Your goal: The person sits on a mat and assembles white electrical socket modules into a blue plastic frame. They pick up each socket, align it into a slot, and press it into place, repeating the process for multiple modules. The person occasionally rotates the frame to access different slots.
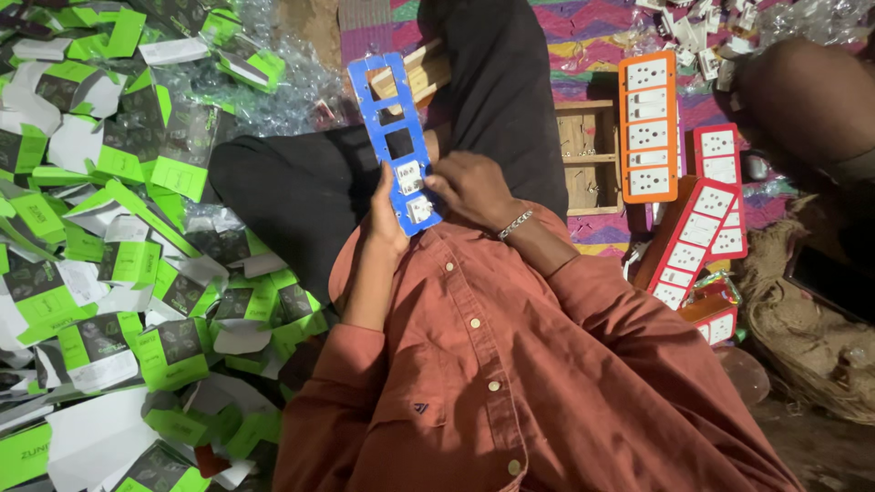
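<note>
Blue plastic makes up the long frame (397,137), a narrow strip with rounded corners and a row of rectangular cut-outs down its length. The upper openings are bare, showing the dark trouser leg (497,82) behind them, while the two lowest hold white socket modules (413,189), one above the other. The frame stands tilted, its top leaning away from the rust-coloured shirt (483,364) and its bottom end just above the shirt's collar.

The left hand (383,214) is closed around the frame's lower left edge, gripping it from the side. The right hand (469,187) sits just right of the frame, fingertips pressed against the frame's right edge beside the white modules; a metal bracelet (514,224) circles that wrist.

Right of the frame, beyond the trouser leg, lies an orange frame (648,126) filled with white sockets, and further right lie several red frames (702,228), also filled. A small wooden tray (588,159) sits between the trouser leg and the orange frame. Left of the blue frame, green and black cardboard boxes (109,228) lie heaped on the floor.
</note>
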A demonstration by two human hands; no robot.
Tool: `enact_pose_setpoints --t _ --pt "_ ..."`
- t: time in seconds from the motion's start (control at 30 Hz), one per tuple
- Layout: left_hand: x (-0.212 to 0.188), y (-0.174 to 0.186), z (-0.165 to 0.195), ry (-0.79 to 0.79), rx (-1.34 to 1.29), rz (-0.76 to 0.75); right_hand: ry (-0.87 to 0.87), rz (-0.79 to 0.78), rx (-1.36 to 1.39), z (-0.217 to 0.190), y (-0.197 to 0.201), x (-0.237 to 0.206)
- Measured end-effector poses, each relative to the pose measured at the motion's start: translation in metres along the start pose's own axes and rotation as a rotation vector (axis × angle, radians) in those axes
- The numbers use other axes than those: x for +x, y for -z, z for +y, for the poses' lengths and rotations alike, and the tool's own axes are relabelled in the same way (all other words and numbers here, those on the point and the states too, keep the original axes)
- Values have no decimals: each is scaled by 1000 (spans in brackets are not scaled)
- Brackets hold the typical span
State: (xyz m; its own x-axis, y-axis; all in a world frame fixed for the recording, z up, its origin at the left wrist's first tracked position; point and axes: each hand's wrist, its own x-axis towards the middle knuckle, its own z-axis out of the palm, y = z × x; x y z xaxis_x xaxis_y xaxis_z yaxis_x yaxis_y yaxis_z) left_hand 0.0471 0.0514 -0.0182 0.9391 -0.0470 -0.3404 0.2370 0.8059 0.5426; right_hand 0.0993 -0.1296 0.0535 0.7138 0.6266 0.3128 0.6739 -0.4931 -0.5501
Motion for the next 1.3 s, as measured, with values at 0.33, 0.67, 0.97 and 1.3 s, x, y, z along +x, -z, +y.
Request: enact_pose_setpoints --t 0.33,0.67,0.97,1.3 --pt "1 6 8 18 -340 -148 201 -90 88 19 -5 -1" --pt "-9 -4 13 -22 -232 -307 93 -101 341 27 -13 -6" --pt "-5 -9 11 41 -270 -303 -17 -34 557 27 -11 -10" --pt "0 6 5 40 -271 -241 2 -158 684 19 -12 -4"
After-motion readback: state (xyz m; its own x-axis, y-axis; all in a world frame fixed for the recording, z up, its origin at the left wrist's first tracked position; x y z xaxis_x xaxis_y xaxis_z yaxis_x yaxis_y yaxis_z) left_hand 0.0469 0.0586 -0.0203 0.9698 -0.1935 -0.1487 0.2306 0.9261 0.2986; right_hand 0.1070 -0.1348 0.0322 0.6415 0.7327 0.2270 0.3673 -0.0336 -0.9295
